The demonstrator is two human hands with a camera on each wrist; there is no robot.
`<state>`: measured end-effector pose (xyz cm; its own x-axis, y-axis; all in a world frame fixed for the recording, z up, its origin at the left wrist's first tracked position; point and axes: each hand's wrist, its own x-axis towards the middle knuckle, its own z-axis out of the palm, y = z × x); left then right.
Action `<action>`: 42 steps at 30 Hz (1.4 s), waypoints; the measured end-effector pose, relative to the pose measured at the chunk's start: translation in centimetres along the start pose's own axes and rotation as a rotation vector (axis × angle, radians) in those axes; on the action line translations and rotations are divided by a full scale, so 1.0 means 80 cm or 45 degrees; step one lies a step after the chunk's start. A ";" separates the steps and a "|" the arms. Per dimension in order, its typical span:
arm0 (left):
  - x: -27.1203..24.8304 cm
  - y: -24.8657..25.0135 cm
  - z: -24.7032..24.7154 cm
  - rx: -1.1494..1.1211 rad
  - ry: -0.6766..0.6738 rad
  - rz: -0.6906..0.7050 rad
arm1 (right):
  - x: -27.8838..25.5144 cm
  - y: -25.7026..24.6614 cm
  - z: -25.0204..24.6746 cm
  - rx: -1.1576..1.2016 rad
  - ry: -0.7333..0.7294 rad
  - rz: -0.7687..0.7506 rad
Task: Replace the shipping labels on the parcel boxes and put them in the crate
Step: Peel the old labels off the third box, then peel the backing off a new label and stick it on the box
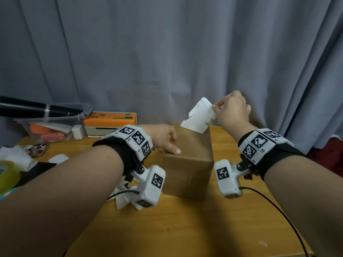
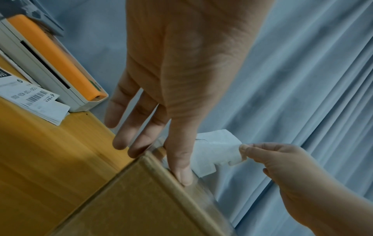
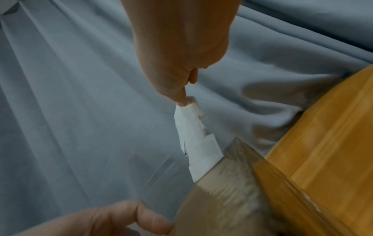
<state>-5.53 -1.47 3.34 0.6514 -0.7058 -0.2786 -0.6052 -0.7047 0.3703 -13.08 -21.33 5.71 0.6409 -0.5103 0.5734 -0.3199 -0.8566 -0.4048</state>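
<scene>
A brown cardboard parcel box (image 1: 187, 164) stands in the middle of the wooden table (image 1: 185, 229). A white label (image 1: 197, 117) is peeled up from its top and still sticks along the far top edge. My right hand (image 1: 214, 108) pinches the label's raised corner between thumb and forefinger, above and behind the box. My left hand (image 1: 171, 145) rests on the box's top left edge, thumb flat on top and the other fingers straight. The left wrist view shows the label (image 2: 216, 148) torn and ragged along one side; the right wrist view shows the pinch on the label (image 3: 193, 140).
An orange and white label printer (image 1: 109, 121) sits at the back left with printed labels (image 2: 38, 102) in front. A clear plastic bin (image 1: 50, 127), a phone (image 1: 36, 149) and a tape roll (image 1: 7, 175) crowd the left. Paper scraps (image 1: 122, 199) lie under my left wrist. A grey curtain (image 1: 167, 52) hangs behind.
</scene>
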 end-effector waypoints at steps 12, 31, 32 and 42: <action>0.001 0.004 0.006 -0.129 0.012 0.017 | 0.005 -0.003 -0.024 0.419 0.098 -0.106; -0.098 -0.166 0.037 -0.357 0.834 -0.261 | -0.166 -0.141 0.087 0.328 -1.013 -0.772; -0.097 -0.172 0.041 -0.354 0.819 -0.276 | -0.172 -0.139 0.098 0.262 -1.099 -0.744; -0.050 -0.219 0.047 -0.304 0.697 -0.313 | -0.181 -0.143 0.154 0.101 -1.752 -0.579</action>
<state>0.73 13.45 -5.39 0.9355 -0.3420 0.0887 -0.3312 -0.7611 0.5577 -10.09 -3.21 -6.74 0.8384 0.3141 -0.4454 0.0993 -0.8916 -0.4418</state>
